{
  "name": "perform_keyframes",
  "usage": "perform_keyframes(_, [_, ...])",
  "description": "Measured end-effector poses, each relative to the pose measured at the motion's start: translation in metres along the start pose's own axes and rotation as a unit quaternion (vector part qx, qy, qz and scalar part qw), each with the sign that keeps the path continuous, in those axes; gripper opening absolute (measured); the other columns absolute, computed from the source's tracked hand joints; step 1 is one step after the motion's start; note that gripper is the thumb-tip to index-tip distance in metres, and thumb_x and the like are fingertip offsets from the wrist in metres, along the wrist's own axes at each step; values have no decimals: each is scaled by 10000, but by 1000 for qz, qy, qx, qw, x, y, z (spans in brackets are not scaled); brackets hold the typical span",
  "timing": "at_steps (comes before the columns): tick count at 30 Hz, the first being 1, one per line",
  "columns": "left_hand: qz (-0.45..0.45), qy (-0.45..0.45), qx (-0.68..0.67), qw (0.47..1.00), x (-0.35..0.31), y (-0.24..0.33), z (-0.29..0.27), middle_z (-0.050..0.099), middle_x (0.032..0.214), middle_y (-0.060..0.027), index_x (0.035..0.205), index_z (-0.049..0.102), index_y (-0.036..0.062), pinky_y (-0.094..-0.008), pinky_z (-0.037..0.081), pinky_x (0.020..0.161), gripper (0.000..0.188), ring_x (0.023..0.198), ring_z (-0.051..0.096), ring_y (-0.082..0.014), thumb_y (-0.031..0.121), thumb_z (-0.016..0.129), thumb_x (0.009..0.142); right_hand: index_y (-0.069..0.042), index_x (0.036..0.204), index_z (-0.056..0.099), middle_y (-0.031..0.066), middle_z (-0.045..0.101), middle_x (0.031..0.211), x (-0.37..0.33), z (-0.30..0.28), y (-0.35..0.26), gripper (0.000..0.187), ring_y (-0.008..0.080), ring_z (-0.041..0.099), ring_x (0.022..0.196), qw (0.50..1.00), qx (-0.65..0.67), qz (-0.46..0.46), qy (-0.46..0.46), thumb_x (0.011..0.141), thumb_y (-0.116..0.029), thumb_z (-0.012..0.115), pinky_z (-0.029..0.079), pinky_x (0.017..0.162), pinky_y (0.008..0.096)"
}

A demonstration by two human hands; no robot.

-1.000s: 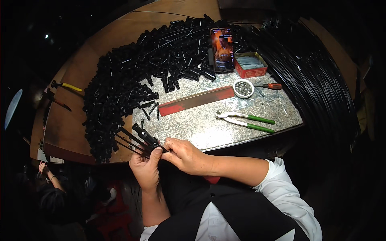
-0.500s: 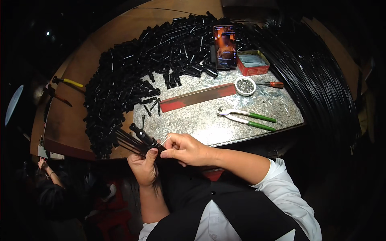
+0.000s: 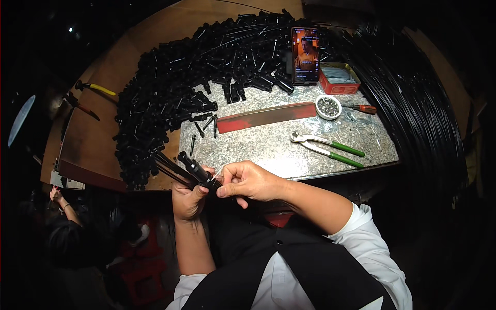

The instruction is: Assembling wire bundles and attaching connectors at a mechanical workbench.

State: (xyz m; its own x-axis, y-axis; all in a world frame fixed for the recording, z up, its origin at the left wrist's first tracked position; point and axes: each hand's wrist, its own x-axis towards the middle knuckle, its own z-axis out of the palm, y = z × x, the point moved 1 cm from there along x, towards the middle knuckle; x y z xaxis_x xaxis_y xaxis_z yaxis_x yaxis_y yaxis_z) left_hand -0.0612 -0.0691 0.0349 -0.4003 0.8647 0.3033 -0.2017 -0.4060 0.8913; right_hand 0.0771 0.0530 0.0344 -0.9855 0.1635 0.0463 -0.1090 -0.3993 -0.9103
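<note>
Just off the table's near edge, my left hand (image 3: 188,202) is closed around a bundle of thin black rods (image 3: 172,169) and a black tubular fitting (image 3: 193,167). The fitting tilts up and to the left, and the rods stick out beside it. My right hand (image 3: 254,182) meets the fitting's lower end from the right, its thumb and forefinger pinched together. A thin pale wire or tie (image 3: 217,174) shows at those fingertips. Its far end is hidden by my fingers.
Black fittings lie in a large pile (image 3: 155,103); long black rods (image 3: 413,88) lie at right. On the stone slab (image 3: 268,147) are green-handled pincers (image 3: 330,150), a red bar (image 3: 266,117), a white bowl (image 3: 328,107), a screwdriver (image 3: 364,108), a phone (image 3: 306,57) and a red tin (image 3: 339,87). Another person's hand (image 3: 56,194) shows at left.
The whole view has shifted a little, so the table appears further right and higher. My left thumb has dropped lower beside the fitting. My right hand stays pinched at its lower end.
</note>
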Motion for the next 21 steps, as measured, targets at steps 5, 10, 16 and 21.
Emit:
perform_keyframes(5, [50, 142, 64, 986, 4, -8, 27, 597, 1114, -125, 1327, 374, -32, -349, 512, 871, 522, 980, 629, -233, 81, 635, 890, -43, 774, 491, 12, 546, 609, 5, 3, -3, 263, 73, 518, 436, 995, -32, -11, 98, 884, -190, 679, 374, 369, 204])
perform_keyframes(10, [203, 211, 247, 924, -5, -15, 64, 469, 1246, -177, 1433, 133, -60, -336, 406, 968, 772, 1137, 503, -234, 13, 640, 855, -45, 765, 491, 6, 548, 582, 17, 16, 2, 263, 65, 507, 450, 983, -78, -39, 162, 877, -178, 689, 370, 384, 213])
perform_keyframes(16, [38, 244, 347, 905, -2, 12, 59, 497, 1094, -118, 1315, 294, -64, -284, 446, 819, 519, 944, 509, -150, -11, 554, 869, -8, 765, 461, 49, 500, 721, 21, 27, 13, 226, 88, 515, 566, 880, -336, -263, 209, 852, -66, 661, 421, 490, 214])
perform_keyframes(21, [26, 181, 238, 954, -9, 23, 44, 475, 975, -52, 1121, 396, -1, -220, 403, 762, 256, 846, 458, -76, -47, 507, 895, 12, 806, 471, 92, 475, 814, 12, 42, 8, 145, 146, 545, 556, 960, -182, -160, 142, 901, -56, 559, 470, 534, 270])
